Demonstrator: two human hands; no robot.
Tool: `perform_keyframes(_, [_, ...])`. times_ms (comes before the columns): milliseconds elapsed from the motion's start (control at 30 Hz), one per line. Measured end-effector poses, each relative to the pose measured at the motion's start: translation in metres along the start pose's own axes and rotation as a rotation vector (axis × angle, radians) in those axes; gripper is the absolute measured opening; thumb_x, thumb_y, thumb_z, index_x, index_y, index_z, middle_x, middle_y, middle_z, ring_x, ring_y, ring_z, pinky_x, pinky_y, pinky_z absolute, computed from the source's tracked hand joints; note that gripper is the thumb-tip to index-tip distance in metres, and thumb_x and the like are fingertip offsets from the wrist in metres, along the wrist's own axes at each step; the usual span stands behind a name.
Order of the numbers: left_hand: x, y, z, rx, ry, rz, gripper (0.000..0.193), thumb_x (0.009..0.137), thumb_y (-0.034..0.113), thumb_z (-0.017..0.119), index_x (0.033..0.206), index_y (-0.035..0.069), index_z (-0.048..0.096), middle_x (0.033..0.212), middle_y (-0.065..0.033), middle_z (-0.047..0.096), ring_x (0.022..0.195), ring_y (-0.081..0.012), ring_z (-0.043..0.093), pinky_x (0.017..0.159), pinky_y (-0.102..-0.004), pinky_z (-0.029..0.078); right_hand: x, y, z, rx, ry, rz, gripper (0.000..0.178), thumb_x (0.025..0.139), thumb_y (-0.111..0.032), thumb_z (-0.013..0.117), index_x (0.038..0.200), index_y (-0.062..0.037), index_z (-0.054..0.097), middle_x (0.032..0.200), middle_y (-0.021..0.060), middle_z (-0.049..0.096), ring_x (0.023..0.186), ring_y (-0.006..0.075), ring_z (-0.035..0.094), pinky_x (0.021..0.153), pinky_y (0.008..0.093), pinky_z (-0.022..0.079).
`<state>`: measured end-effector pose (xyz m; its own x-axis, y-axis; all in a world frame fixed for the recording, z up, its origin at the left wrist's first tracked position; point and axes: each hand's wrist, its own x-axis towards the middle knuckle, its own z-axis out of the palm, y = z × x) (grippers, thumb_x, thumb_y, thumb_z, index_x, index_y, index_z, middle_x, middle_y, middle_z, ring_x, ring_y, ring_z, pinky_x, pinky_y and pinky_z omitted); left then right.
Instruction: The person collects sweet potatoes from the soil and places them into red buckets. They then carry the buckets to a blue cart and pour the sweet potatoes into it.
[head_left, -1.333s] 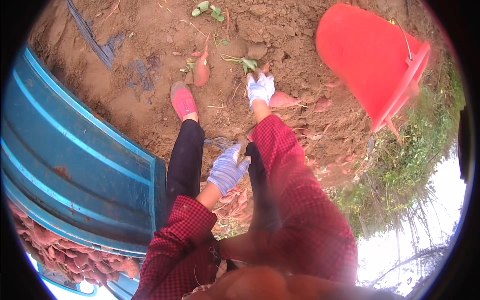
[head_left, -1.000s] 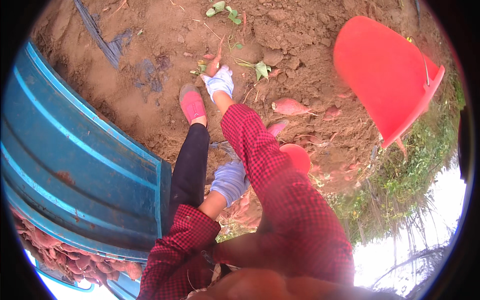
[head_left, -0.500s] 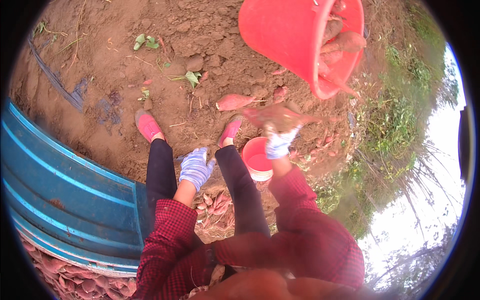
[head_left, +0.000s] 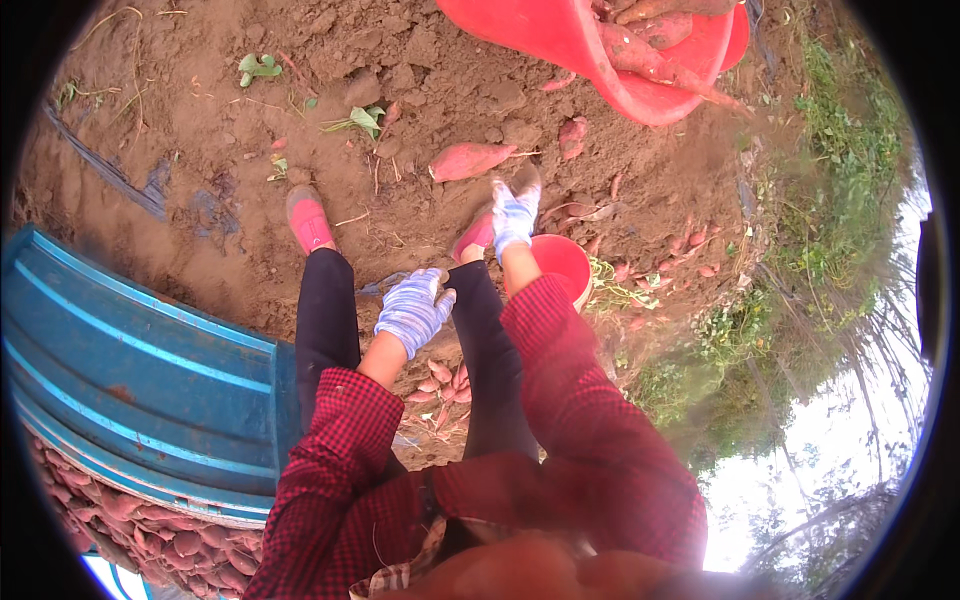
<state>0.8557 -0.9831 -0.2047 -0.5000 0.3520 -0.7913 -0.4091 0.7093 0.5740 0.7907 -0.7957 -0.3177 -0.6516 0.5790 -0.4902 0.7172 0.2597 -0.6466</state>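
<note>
My right hand [head_left: 515,213], in a blue-and-white striped glove with soiled fingertips, reaches past the small red bucket [head_left: 566,262]. Its thumb and fingers are apart, with nothing seen between them. Just beyond the fingertips a pink sweet potato [head_left: 470,161] lies on the soil, and a smaller one [head_left: 572,137] lies farther right. My left hand [head_left: 414,312], in a matching glove, hovers by my right knee with fingers loosely bent and a gap at the thumb. A thin greyish strip shows beside it; whether the hand touches it cannot be told.
A large red bucket [head_left: 530,32] lies tipped at the top right, with sweet potatoes in its mouth. Small sweet potatoes [head_left: 441,383] lie between my legs. At left stands a blue metal panel [head_left: 140,380], with a heap of sweet potatoes [head_left: 150,530] behind it. Green plants border the right.
The large sweet potato has left my right hand, which has moved back left toward the one on the soil. The view has shifted; the large bucket appears higher. My left hand stays by the knee.
</note>
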Motion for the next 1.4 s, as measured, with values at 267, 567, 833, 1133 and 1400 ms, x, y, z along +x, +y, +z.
perform_keyframes(267, [0.012, -0.007, -0.008, 0.075, -0.041, -0.105, 0.045, 0.085, 0.033, 0.058, 0.119, 0.003, 0.054, 0.115, -0.0193, 0.059, 0.108, -0.0349, 0.055, 0.093, -0.0433, 0.043, 0.075, 0.041, 0.097, -0.217, 0.274, 0.762, 0.111, 0.063, -0.034, 0.083, 0.143, -0.0005, 0.014, 0.143, 0.0277, 0.027, 0.122, 0.0391, 0.045, 0.098, 0.0425, 0.045])
perform_keyframes(567, [0.031, -0.012, 0.026, 0.1, 0.046, -0.139, 0.046, 0.085, 0.031, 0.059, 0.122, 0.004, 0.052, 0.115, -0.0196, 0.059, 0.106, -0.0354, 0.057, 0.091, -0.0425, 0.044, 0.08, 0.079, 0.05, 0.328, 0.001, 0.508, 0.108, 0.066, -0.011, 0.076, 0.144, 0.0046, 0.003, 0.138, 0.0229, 0.036, 0.119, 0.026, 0.047, 0.1, 0.032, 0.038])
perform_keyframes(833, [0.049, 0.043, -0.039, -0.266, 0.91, 0.308, 0.055, 0.086, 0.017, 0.064, 0.131, -0.004, 0.042, 0.128, -0.0217, 0.05, 0.119, -0.0313, 0.051, 0.1, -0.0364, 0.04, 0.052, 0.06, -0.11, 0.761, -0.059, 0.431, 0.075, 0.069, 0.001, 0.069, 0.132, -0.01, 0.031, 0.098, 0.0076, 0.058, 0.088, 0.02, 0.059, 0.077, 0.0384, 0.051])
perform_keyframes(1133, [0.13, 0.237, -0.245, -0.162, 1.088, 0.019, 0.073, 0.083, 0.026, 0.064, 0.136, -0.007, 0.026, 0.134, -0.0272, 0.043, 0.122, -0.0361, 0.046, 0.1, -0.0365, 0.04, 0.067, -0.083, -0.28, 1.371, -0.15, 0.197, 0.051, 0.075, -0.016, 0.068, 0.12, -0.004, 0.049, 0.121, 0.0128, 0.055, 0.117, 0.0315, 0.051, 0.099, 0.0553, 0.04])
perform_keyframes(1400, [0.154, 0.224, -0.244, 0.234, 1.346, -0.183, 0.058, 0.081, 0.011, 0.052, 0.134, -0.005, 0.033, 0.128, -0.0278, 0.048, 0.115, -0.0386, 0.052, 0.098, -0.0398, 0.042, 0.086, -0.175, -0.212, 1.075, -0.484, -0.017, 0.036, 0.079, -0.006, 0.069, 0.114, -0.0038, 0.057, 0.105, 0.0067, 0.063, 0.097, 0.0167, 0.059, 0.088, 0.0282, 0.047])
